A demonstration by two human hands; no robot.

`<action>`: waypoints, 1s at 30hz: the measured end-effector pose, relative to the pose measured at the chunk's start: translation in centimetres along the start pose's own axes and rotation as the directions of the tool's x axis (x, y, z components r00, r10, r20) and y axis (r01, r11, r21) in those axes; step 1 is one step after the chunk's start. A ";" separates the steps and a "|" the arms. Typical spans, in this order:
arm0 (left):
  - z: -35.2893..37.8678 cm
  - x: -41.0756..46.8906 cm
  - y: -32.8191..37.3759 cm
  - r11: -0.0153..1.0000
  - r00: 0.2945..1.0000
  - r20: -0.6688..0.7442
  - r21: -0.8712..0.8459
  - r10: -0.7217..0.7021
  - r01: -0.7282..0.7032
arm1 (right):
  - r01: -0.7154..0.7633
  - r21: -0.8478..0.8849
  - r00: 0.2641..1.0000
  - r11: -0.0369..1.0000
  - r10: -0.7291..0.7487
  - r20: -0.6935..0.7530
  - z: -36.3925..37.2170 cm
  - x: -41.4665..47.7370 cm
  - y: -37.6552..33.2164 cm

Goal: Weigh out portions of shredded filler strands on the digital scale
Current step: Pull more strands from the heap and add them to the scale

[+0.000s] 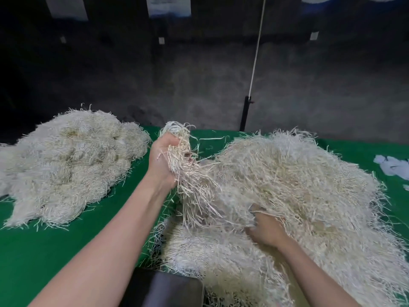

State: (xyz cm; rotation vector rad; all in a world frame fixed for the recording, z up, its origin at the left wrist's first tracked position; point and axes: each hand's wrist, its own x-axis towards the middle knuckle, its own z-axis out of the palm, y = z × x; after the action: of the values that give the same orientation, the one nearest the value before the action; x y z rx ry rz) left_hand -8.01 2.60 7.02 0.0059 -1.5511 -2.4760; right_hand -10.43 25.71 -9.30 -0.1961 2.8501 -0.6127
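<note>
While the left hand (162,161) is raised with its fingers curled tight round a bundle of shredded strands (188,173), thin, stiff, cream-coloured and trailing downward, the right hand (266,231) digs curled fingers into the large heap (298,185), clutching its tangled strands. That bristly mound sprawls over the green table cloth (44,251). A rounder heap (66,162) lies well apart at left. A smooth dark grey panel (172,289) shows at the near edge.
</note>
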 end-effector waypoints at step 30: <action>-0.5 1.2 -5.9 0.880 0.942 0.112 0.406 -0.316 0.247 | 0.255 -0.004 0.936 0.967 -0.248 -0.251 -0.7 1.1 -2.5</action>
State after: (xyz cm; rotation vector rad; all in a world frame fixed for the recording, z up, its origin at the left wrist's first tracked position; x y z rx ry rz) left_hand -10.22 4.44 1.68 0.0866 -2.2427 -2.3772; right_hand -11.45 23.55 -7.88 -0.5213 3.0818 -0.7783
